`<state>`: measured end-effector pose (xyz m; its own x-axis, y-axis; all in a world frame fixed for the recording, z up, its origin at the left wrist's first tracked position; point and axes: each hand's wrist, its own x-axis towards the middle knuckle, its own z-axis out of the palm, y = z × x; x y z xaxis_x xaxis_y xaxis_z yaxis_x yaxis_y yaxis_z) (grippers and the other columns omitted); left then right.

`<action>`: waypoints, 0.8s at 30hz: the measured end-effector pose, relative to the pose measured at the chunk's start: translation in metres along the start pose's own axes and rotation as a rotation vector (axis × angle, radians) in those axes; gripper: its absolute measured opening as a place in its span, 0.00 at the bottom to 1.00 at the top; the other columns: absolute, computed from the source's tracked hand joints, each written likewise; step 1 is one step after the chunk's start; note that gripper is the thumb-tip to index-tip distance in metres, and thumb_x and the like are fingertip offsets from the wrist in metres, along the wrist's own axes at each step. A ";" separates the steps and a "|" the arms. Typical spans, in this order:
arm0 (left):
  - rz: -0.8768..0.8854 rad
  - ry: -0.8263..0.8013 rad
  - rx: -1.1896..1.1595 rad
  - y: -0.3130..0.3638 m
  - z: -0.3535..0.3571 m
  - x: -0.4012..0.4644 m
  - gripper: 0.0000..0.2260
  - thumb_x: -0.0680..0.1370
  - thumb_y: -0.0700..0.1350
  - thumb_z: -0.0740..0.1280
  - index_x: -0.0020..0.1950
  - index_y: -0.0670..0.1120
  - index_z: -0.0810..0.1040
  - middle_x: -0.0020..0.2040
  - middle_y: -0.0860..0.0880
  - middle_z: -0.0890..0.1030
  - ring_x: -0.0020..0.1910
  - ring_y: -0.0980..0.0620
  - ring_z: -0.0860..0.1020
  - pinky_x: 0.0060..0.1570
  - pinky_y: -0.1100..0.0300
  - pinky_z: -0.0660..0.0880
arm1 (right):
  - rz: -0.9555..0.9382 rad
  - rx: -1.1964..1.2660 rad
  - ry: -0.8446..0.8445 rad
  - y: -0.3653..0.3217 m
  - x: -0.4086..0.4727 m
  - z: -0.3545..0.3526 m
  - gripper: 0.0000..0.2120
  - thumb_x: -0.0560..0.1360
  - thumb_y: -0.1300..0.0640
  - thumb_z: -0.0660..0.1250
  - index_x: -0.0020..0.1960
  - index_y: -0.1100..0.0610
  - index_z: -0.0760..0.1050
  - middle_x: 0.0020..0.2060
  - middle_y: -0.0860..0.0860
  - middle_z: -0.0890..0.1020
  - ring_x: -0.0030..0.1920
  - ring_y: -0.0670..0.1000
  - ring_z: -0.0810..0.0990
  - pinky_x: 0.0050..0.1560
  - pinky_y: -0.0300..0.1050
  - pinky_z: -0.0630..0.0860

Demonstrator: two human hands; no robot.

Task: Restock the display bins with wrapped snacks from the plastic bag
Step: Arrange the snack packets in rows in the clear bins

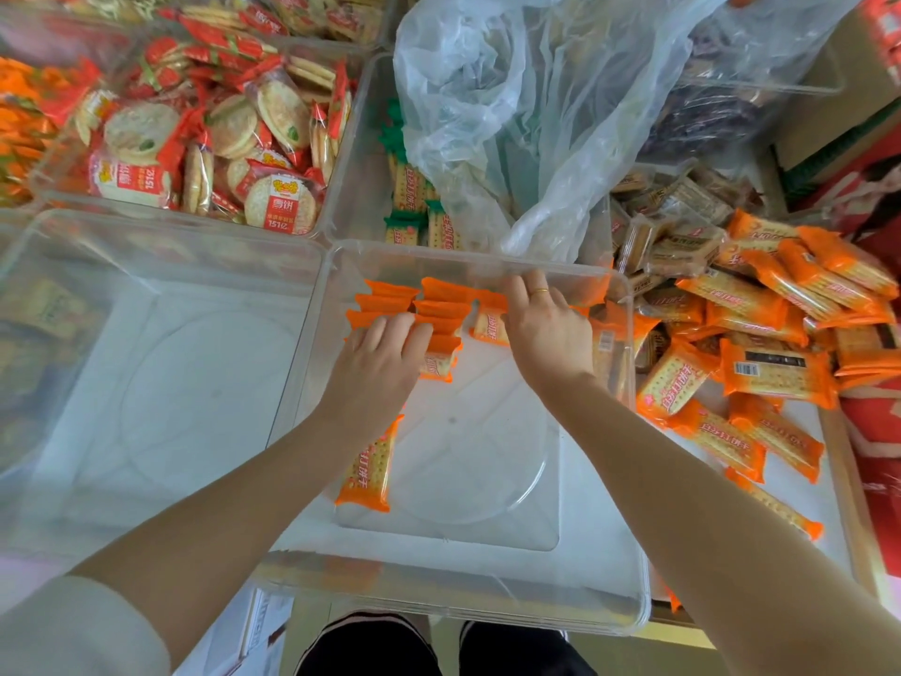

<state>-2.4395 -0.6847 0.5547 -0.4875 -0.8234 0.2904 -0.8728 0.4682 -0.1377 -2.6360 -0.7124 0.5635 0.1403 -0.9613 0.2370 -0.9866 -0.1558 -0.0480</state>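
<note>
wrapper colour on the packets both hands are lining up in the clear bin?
Orange packets, head view.
</note>
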 end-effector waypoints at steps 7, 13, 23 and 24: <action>0.080 -0.866 0.045 0.004 0.001 -0.040 0.22 0.74 0.50 0.67 0.64 0.46 0.66 0.60 0.46 0.70 0.58 0.46 0.73 0.50 0.54 0.72 | -0.051 0.191 -0.070 -0.001 -0.009 -0.014 0.06 0.74 0.62 0.65 0.51 0.62 0.74 0.44 0.58 0.79 0.33 0.61 0.78 0.26 0.43 0.64; 0.178 -0.934 0.143 0.012 0.008 -0.041 0.32 0.67 0.50 0.74 0.65 0.43 0.64 0.60 0.44 0.69 0.59 0.45 0.70 0.52 0.55 0.69 | -0.111 0.304 -0.210 -0.012 -0.022 -0.012 0.13 0.79 0.58 0.58 0.62 0.59 0.72 0.52 0.54 0.78 0.44 0.61 0.79 0.34 0.49 0.75; 0.142 -0.160 0.235 -0.015 -0.024 -0.018 0.08 0.64 0.34 0.61 0.33 0.46 0.75 0.30 0.48 0.73 0.28 0.49 0.73 0.27 0.60 0.66 | -0.132 0.256 -0.337 -0.043 -0.013 -0.014 0.14 0.79 0.52 0.59 0.62 0.57 0.68 0.57 0.53 0.75 0.51 0.59 0.79 0.37 0.46 0.69; 0.139 -0.142 0.240 -0.016 -0.024 -0.013 0.10 0.65 0.33 0.58 0.32 0.46 0.75 0.29 0.49 0.73 0.28 0.49 0.73 0.27 0.60 0.66 | -0.105 0.253 -0.337 -0.046 -0.011 -0.014 0.14 0.79 0.53 0.59 0.62 0.58 0.68 0.57 0.54 0.75 0.51 0.60 0.78 0.37 0.47 0.68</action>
<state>-2.4189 -0.6734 0.5755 -0.5858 -0.8015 0.1205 -0.7700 0.5040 -0.3914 -2.5931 -0.6912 0.5767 0.2999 -0.9510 -0.0747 -0.9198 -0.2675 -0.2870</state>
